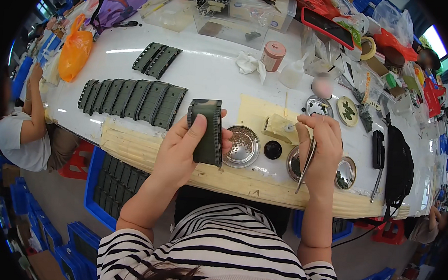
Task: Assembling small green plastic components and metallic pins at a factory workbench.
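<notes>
1. The left hand (182, 140) grips a dark green panel (205, 134), thumb pressed on its face and fingertips showing round its right edge. The panel is held upright just above the near edge of the white table (213, 63), left of the middle.
2. The right hand (321, 145) holds metal tweezers (306, 167), their points toward the near edge. The fingers are bent and drawn together around them; thumb and index finger reach left to a small pale tip at the cream block (279, 129), and I cannot tell whether they pinch it.
3. The block sits on a yellow sheet (251, 107). Nearer, between the hands, lies a round black cap (272, 149).
4. Just left of the cap, a round metal dish (242, 161) holds many small brownish bits. Right of the right hand, a smaller metal dish (352, 169) holds dark pieces.
5. On the left, similar green panels stand in a row (132, 100), with a separate pair (157, 60) farther off.
6. At the far middle stand a pink canister (274, 56) and a translucent bottle (291, 75), a crumpled tissue (249, 64) to their left.
7. Far right, a black pouch (400, 164) lies beside a black-handled tool (378, 150).
</notes>
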`<state>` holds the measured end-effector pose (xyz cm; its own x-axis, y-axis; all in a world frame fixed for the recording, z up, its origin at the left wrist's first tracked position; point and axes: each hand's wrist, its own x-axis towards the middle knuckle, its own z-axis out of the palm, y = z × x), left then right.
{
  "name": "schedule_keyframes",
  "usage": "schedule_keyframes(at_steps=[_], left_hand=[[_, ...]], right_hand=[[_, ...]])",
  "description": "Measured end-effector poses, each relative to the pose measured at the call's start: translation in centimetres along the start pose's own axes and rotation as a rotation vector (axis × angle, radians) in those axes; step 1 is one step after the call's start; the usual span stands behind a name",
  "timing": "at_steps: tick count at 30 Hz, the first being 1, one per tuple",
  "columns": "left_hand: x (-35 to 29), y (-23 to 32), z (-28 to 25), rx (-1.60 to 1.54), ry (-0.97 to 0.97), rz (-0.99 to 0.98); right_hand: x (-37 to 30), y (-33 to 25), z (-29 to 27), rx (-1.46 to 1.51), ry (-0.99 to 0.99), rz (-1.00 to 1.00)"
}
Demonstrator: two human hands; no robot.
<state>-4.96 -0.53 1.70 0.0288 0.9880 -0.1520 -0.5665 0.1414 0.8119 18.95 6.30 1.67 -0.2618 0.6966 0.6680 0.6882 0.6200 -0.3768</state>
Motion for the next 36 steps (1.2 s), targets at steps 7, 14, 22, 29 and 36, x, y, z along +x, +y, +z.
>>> schedule_keyframes(at_steps=[7,14,22,29,36], left_hand=[[-0.3,0.5,-3.0,0.217,0.146,0.059],[1.3,0.0,-4.3,0.929,0.347,0.481],[1.0,-1.5,-3.9,1.530,0.366,0.742],[1.6,-0.9,-3.6,1.782,0.523,0.837],[-4.7,2.7,1.4,0.962,0.266,1.771]], right_hand=[[-0.1,-0.4,-1.2,0.017,0.046,0.004],[-0.5,-1.4,-1.6,0.037,0.030,-0.026],[-1.3,-2.5,-2.9,0.065,-0.013,-0.019],[-1.5,-2.9,-2.8,0.100,-0.041,-0.048],[-2.3,-1.1,-3.8,0.111,0.037,0.036]])
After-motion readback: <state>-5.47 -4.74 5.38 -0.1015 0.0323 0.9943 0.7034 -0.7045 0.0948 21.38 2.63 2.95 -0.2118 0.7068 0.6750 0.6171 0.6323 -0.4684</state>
